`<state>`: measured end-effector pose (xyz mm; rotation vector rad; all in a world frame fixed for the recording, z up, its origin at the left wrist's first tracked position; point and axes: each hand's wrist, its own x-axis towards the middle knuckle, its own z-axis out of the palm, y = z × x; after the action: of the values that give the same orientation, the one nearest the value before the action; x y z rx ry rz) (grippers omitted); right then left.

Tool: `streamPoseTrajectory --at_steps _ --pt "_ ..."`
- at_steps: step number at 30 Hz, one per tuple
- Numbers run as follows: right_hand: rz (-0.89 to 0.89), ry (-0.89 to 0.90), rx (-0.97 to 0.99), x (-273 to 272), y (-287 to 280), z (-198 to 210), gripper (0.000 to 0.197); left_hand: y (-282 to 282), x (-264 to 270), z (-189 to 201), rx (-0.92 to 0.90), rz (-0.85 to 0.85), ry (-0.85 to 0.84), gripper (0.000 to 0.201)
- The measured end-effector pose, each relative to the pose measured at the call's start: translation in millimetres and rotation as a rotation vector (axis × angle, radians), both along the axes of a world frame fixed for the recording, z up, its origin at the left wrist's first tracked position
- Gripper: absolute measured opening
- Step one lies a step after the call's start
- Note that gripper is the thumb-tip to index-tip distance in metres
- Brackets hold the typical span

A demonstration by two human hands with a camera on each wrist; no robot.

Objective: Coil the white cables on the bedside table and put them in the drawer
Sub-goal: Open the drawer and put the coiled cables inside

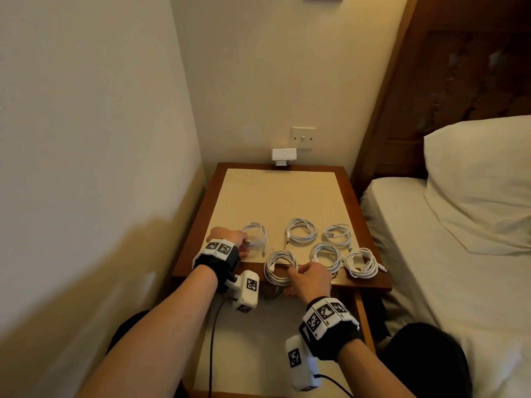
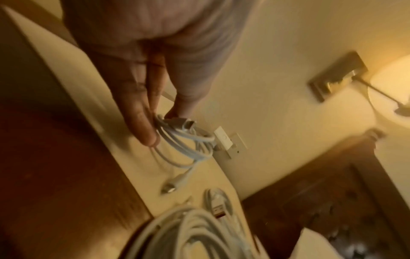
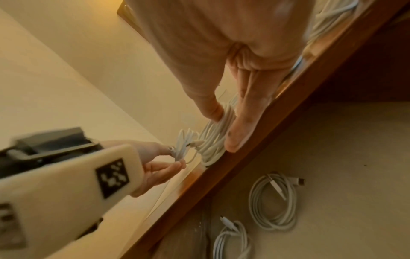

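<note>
Several coiled white cables lie near the front of the cream mat (image 1: 275,196) on the bedside table (image 1: 349,191). My left hand (image 1: 244,247) pinches the leftmost coil (image 1: 255,235) between thumb and fingers (image 2: 144,126), as the left wrist view shows (image 2: 184,140). My right hand (image 1: 293,278) grips the front coil (image 1: 278,267), which overhangs the table's front edge; thumb and fingers (image 3: 237,136) clamp its loops (image 3: 210,142). Below, the drawer (image 1: 258,349) stands open, and two coiled cables (image 3: 272,201) (image 3: 230,240) lie on its pale lining (image 3: 343,140).
More coils sit to the right on the mat (image 1: 301,231) (image 1: 337,235) (image 1: 326,255) (image 1: 362,262). A wall runs close along the left. The bed (image 1: 431,268) with a pillow (image 1: 482,182) is at the right. A wall switch (image 1: 303,137) and a white device (image 1: 284,156) are behind the table.
</note>
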<state>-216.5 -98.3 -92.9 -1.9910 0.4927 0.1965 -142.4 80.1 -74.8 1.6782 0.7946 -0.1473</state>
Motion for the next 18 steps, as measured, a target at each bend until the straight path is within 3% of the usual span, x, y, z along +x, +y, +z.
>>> streamPoseTrajectory --at_steps 2,6,10,13,16,18 --pt "-0.007 -0.001 0.047 0 -1 -10 0.019 4 -13 0 -0.148 0.013 0.024 0.02" --pt "-0.007 0.002 0.088 20 -13 -64 0.022 12 -33 -3 -0.266 0.05 0.013 0.009" --pt "0.009 0.002 0.159 -12 -7 -7 0.017 14 -52 6 -0.336 0.021 -0.015 0.011" --pt "0.031 0.041 0.239 -27 -14 7 0.011 22 -70 13 -0.386 -0.038 -0.001 0.014" --pt "0.108 0.085 0.227 -42 -27 12 0.01 36 -90 16 -0.311 -0.13 0.025 0.023" --pt "0.211 0.145 0.154 -50 -37 11 0.011 41 -104 12 -0.203 -0.188 0.065 0.017"
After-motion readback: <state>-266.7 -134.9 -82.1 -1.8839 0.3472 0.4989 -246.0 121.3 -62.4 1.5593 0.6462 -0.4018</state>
